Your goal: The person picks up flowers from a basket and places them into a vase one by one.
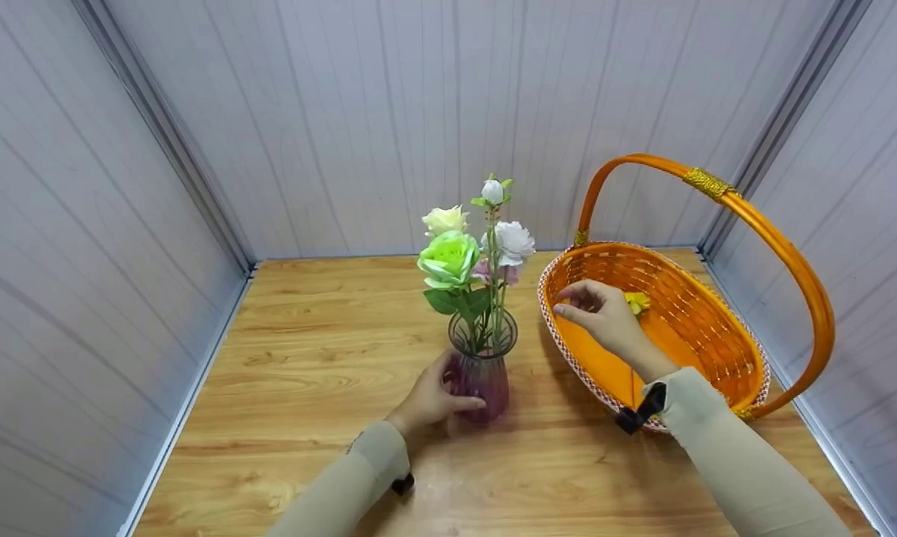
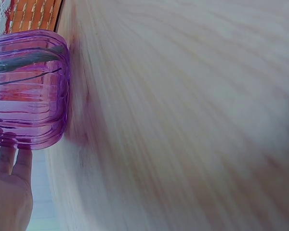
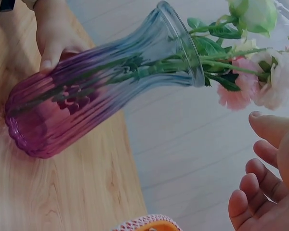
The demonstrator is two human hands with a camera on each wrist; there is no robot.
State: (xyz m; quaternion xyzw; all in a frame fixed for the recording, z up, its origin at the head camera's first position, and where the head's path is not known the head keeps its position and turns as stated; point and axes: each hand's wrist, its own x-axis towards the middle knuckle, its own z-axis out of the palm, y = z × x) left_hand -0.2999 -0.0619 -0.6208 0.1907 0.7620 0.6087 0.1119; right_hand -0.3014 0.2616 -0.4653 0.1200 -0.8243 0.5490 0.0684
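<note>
My left hand holds the lower part of a ribbed glass vase, thumb in front and fingers round its far side. The vase, purple below and grey-blue at the mouth, stands upright. In it are a green rose, a cream rose, a white bloom, a white bud and a partly hidden pink flower. My right hand hovers over the basket's left side with nothing in it, fingers loosely bent. The right wrist view shows that hand apart from the blooms.
An orange woven basket with a tall arched handle stands right of the vase. Inside it lies a yellow flower, partly hidden behind my right hand. Pale panel walls enclose the wooden table at the back and both sides.
</note>
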